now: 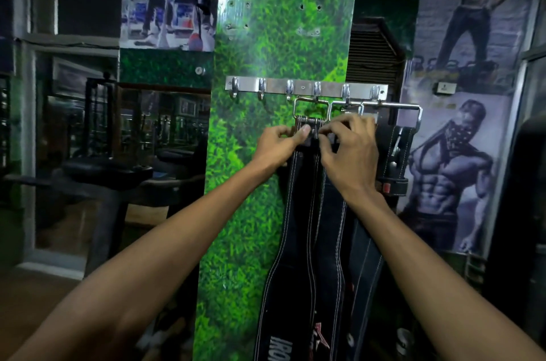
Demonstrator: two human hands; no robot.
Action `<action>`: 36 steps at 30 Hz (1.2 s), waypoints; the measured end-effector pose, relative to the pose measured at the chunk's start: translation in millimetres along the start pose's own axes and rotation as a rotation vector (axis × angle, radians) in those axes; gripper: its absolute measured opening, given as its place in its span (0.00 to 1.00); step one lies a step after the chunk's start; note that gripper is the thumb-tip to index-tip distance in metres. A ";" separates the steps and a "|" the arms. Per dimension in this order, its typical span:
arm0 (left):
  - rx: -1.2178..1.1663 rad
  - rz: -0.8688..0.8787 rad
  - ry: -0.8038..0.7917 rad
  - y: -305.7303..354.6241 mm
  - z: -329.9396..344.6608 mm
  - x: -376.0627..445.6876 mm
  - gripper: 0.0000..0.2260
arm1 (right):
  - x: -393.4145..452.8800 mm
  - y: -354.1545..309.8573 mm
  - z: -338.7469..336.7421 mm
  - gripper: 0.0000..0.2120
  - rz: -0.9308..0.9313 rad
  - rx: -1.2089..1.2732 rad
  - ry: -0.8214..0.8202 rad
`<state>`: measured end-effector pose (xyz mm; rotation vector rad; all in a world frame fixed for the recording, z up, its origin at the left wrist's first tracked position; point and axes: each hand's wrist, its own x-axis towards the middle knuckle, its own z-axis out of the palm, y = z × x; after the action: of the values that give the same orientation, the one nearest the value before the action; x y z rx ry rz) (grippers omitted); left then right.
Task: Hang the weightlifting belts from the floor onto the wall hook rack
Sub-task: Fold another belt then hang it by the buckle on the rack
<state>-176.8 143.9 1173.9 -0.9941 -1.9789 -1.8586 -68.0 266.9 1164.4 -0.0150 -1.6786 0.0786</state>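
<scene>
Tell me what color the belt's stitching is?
White stitching on the black belt, seen in the head view.

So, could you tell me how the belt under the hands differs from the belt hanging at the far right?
The middle belt hangs by a small square buckle from a hook near the rack's centre; the right belt hangs from a wider buckle past the rack's right end. Both hands, left and right, grip the middle belt's top; the right belt is untouched. Both are dark with pale stitching.
</scene>
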 end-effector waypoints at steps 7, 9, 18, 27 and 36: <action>-0.173 -0.177 -0.263 -46.1 9.6 -48.4 0.11 | -26.4 -4.6 -13.1 0.05 -0.006 0.020 -0.009; -0.178 -0.228 -0.308 -60.1 11.2 -65.3 0.07 | -36.7 -6.7 -17.5 0.05 0.001 0.021 -0.029; -0.198 -0.307 -0.444 -116.8 9.7 -142.3 0.17 | -132.1 -4.4 -21.4 0.13 0.392 0.224 -0.228; -0.199 -0.292 -0.437 -137.7 7.8 -200.9 0.12 | -204.2 -17.4 -33.2 0.19 0.638 0.350 -0.432; -0.101 -0.583 -0.535 -223.7 1.2 -333.9 0.20 | -366.1 -46.7 -84.1 0.10 1.209 0.712 -0.796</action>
<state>-70.0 53.9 797.0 -1.1153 -2.7481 -2.1558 57.3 203.3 812.9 -0.5146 -2.0846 1.7655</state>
